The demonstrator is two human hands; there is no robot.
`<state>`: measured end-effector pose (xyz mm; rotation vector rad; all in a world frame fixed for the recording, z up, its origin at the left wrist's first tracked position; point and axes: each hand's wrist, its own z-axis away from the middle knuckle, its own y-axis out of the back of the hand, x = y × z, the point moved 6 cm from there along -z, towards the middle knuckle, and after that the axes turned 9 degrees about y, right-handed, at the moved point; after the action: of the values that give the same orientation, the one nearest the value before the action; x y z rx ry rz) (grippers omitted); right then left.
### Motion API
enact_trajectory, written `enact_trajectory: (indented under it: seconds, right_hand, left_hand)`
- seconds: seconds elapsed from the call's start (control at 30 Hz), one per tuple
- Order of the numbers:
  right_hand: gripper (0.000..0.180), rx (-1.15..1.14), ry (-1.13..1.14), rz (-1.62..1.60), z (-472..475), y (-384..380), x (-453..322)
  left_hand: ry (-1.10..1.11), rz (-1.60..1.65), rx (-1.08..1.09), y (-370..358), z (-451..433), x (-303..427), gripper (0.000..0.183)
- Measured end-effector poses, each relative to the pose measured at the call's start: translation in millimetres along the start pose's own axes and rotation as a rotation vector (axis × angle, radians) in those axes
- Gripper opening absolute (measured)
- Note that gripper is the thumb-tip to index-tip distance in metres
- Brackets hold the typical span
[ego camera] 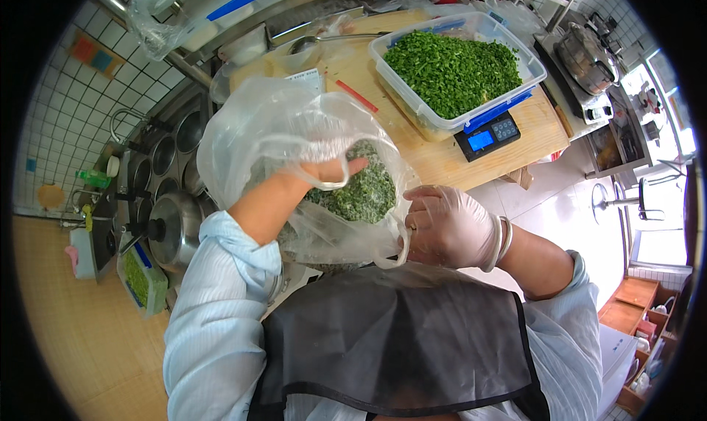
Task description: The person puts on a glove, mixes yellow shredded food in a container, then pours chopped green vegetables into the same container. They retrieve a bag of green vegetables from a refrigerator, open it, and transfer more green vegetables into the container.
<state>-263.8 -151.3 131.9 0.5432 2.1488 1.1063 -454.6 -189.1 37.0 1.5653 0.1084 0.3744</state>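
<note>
A translucent plastic bag with loop handles lies in front of me, its mouth facing up. Inside it is a heap of chopped greens dusted with white powder. My bare left hand reaches over the greens at the bag's mouth, with a handle looped across it. Its thumb points right; plastic film covers the other fingers, so their grip is unclear. On the right, my right hand wears a clear glove and has its fingers closed on the bag's edge near the other handle.
A plastic tub of chopped greens stands on the wooden table, beside a digital scale. A ladle and a red strip lie behind the bag. Left are a lidded pot and round metal wells.
</note>
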Motion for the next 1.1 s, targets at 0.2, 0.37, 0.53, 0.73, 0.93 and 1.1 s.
enact_trajectory:
  seconds: [0.2, 0.37, 0.53, 0.73, 0.93, 1.1]
  right_hand:
    - [0.013, 0.021, -0.002, 0.007, -0.6, -0.8, 4.7]
    - [0.013, 0.024, -0.037, -0.019, 2.3, 1.8, 7.9]
    - [0.015, 0.046, -0.052, 0.022, 6.9, 3.2, 7.5]
    - [0.010, 0.048, -0.047, 0.177, 10.6, -0.1, 7.8]
    - [0.015, 0.027, -0.042, 0.108, 11.0, -4.0, 2.5]
    - [0.015, -0.013, -0.061, 0.162, 10.9, -4.4, 0.0]
  left_hand:
    - [0.001, 0.114, -0.160, -16.5, -11.5, -4.2, 0.064]
    - [-0.090, 0.104, -0.098, -14.1, -21.3, 1.4, 0.060]
    - [-0.107, 0.074, -0.175, -7.4, -20.2, 4.5, 0.049]
    - [-0.062, 0.273, -0.340, -13.8, -31.9, 21.0, 0.062]
    - [-0.048, 0.306, -0.529, -25.4, -29.4, 39.7, 0.064]
    - [-0.070, 0.175, -0.388, -16.4, -11.2, 50.6, 0.049]
